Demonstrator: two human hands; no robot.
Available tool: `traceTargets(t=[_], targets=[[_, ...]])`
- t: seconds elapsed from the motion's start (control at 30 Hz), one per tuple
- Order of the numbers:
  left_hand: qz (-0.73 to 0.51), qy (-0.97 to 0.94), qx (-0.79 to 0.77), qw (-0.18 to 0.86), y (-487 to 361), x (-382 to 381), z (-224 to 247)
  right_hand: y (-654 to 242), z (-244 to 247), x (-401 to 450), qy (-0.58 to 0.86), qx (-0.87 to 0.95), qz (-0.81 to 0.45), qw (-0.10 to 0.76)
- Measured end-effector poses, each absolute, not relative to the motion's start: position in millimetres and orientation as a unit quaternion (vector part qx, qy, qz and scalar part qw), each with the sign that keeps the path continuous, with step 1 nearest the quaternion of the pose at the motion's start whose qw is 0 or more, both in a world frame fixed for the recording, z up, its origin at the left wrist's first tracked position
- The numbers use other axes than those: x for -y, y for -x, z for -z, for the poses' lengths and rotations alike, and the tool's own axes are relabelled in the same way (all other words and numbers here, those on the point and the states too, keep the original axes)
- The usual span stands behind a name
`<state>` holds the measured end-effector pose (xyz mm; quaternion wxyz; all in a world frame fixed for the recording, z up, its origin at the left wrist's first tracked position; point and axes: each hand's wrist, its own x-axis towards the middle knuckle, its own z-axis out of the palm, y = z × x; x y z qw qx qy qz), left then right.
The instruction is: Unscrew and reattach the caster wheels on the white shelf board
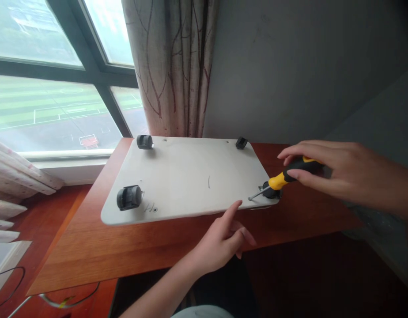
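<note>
A white board (184,176) with rounded corners lies flat on the wooden table, a dark caster at each corner. My right hand (339,170) is closed around a screwdriver (279,180) with a yellow and black handle. Its shaft slants down to the left, and the tip meets a screw spot (250,198) near the board's front right corner, beside the right front caster (272,191). At the board's front edge is my left hand (225,236), index finger stretched toward the screwdriver tip and the other fingers loosely bent, with nothing seen in it.
The left front caster (129,197), left rear caster (145,141) and right rear caster (241,142) stick up from the board. Under it is the brown table (124,251). A patterned curtain (171,66) and a window (58,101) stand behind. Cables (71,304) lie at lower left.
</note>
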<state>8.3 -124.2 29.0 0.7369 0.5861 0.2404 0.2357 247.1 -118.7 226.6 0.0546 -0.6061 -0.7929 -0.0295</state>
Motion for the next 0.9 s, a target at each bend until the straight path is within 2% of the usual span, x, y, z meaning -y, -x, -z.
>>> traceTargets(t=[0.17,0.33,0.57,0.77,0.9], targets=[[-0.164,-0.544,-0.244,0.785,-38,110,-36,-251,-230,123,0.576,0.815,-0.021,0.059],[-0.155,-0.535,-0.253,0.791,-42,103,-41,-255,-224,118,0.608,0.788,0.016,0.094],[-0.130,-0.545,-0.267,0.784,-38,95,-50,-258,-225,120,0.563,0.820,-0.009,0.101],[-0.140,-0.514,-0.263,0.805,-38,96,-50,-261,-221,119,0.605,0.787,0.038,0.112],[-0.139,-0.487,-0.263,0.821,-37,96,-48,-261,-223,122,0.584,0.804,0.001,0.111]])
